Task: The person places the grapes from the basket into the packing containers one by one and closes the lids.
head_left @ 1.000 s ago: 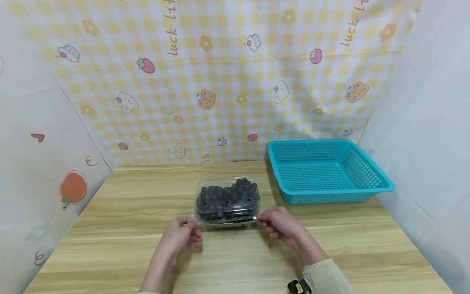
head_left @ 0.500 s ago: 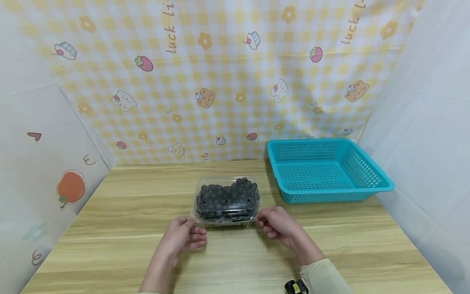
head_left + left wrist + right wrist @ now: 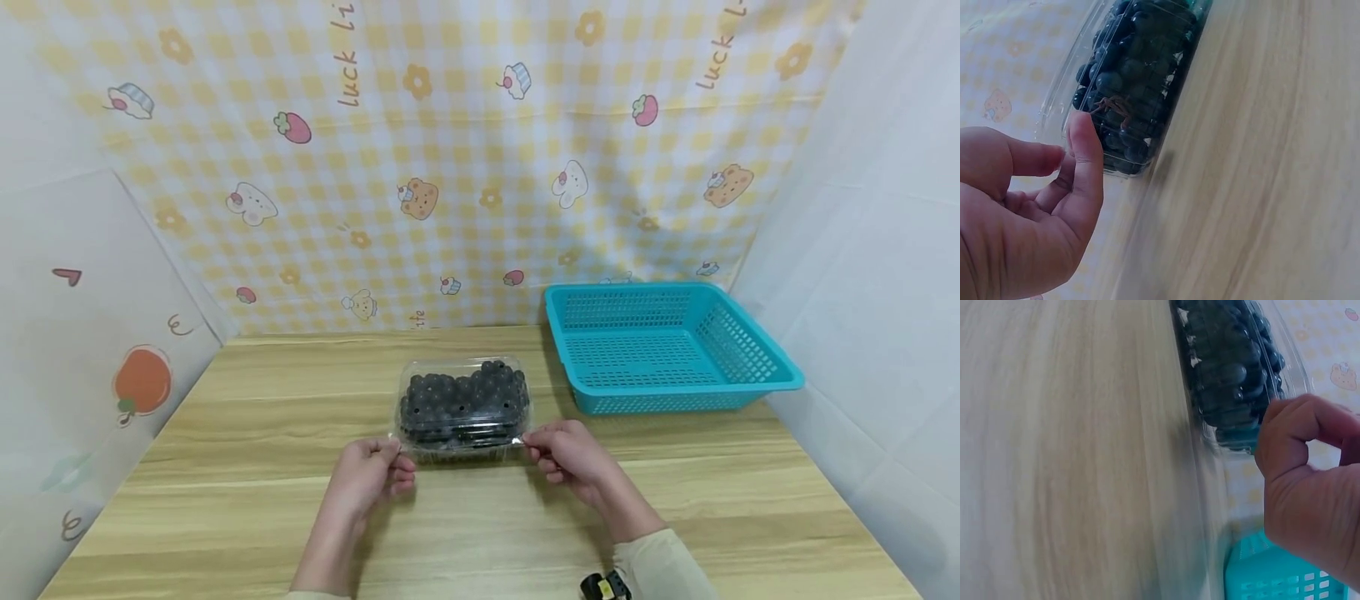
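Observation:
A clear plastic clamshell box (image 3: pixel 462 448) of dark grapes (image 3: pixel 450 396) sits mid-table with its lid over the fruit. My left hand (image 3: pixel 367 475) pinches the rim at the front left corner between thumb and index finger; its other fingers are loosely bent. At the front right corner, the thumb and index finger of my right hand (image 3: pixel 570 458) pinch the rim. Through the box wall, a brown stem (image 3: pixel 1113 107) shows among the grapes in the left wrist view. In the right wrist view, the back of the right hand (image 3: pixel 1310 462) hides its fingertips.
A turquoise perforated plastic basket (image 3: pixel 637 358) stands at the back right, near the box. The wood-grain table (image 3: pixel 480 533) meets a patterned yellow cloth (image 3: pixel 465 150) at the back. White sheets (image 3: pixel 855 275) hang at both sides.
Both hands keep their hold on the box's front corners with only tiny shifts. The left hand's lower fingers spread a little half a second ago and are drawn in again now.

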`<state>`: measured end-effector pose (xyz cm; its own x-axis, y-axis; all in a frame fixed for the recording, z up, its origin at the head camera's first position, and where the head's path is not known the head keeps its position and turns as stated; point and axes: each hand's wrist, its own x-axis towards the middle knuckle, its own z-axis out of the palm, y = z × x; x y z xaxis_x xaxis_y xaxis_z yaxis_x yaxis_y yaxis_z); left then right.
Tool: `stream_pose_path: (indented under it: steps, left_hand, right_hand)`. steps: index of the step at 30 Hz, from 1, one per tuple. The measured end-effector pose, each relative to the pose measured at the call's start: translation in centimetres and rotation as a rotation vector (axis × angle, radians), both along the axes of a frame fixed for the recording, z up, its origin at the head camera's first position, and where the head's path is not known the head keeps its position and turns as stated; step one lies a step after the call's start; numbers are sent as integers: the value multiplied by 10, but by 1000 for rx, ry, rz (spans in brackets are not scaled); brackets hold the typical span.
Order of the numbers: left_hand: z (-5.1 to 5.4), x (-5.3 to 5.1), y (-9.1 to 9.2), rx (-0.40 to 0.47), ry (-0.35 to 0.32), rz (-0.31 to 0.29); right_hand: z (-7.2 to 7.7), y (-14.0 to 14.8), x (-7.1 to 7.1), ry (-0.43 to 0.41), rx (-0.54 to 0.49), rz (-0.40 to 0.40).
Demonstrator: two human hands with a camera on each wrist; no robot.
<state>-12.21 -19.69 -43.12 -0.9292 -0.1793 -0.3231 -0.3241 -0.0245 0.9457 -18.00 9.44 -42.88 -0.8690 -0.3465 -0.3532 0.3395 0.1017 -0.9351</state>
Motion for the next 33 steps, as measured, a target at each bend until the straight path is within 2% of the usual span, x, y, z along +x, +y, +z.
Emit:
stream_pose_path:
  steps: [6, 12, 16, 21, 26, 28, 33]
  left_hand:
    - [1, -8, 6, -46, 6, 20]
    - [2, -16, 12, -147, 50, 30]
    - [-1, -16, 12, -191, 52, 43]
    - [-3, -16, 9, -200, 52, 43]
    - [1, -15, 7, -205, 31, 46]
    - [4, -14, 5, -235, 35, 39]
    - [17, -12, 3, -445, 81, 11]
  right_hand:
    - [-1, -5, -4, 53, 64, -90]
    - [-1, -9, -5, 80, 114, -150]
    - [1, -11, -4, 112, 168, -167]
    - [6, -13, 0, 160, 271, -187]
    - [15, -13, 3, 204, 332, -165]
    - [19, -12, 3, 235, 376, -143]
    - [31, -8, 4, 375, 569, -72]
